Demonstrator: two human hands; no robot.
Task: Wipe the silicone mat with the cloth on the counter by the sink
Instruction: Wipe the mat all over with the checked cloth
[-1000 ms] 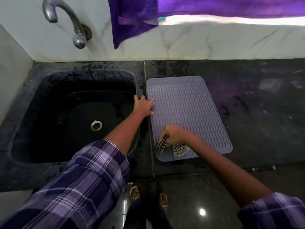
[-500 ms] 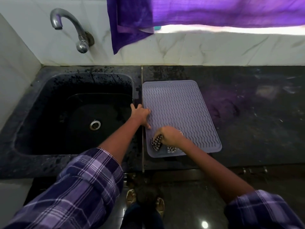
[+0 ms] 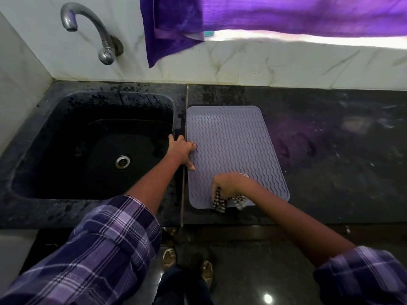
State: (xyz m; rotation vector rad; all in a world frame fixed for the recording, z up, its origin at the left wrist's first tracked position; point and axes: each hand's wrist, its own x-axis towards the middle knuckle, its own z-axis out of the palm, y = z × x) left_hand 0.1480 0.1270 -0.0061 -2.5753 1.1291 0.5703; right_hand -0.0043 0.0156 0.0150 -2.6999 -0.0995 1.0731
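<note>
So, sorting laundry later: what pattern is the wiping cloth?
Dark-and-white checked cloth, gripped in the right hand; head view.

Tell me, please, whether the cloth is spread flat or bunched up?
Bunched: the checked cloth is crumpled under the right hand on the mat.

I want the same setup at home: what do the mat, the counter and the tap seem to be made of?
Mat: soft matte lavender silicone or rubber, judging by its moulded wavy ridges. Counter: polished dark stone, probably granite, speckled and reflective. Tap: dull grey metal with soft highlights.
</note>
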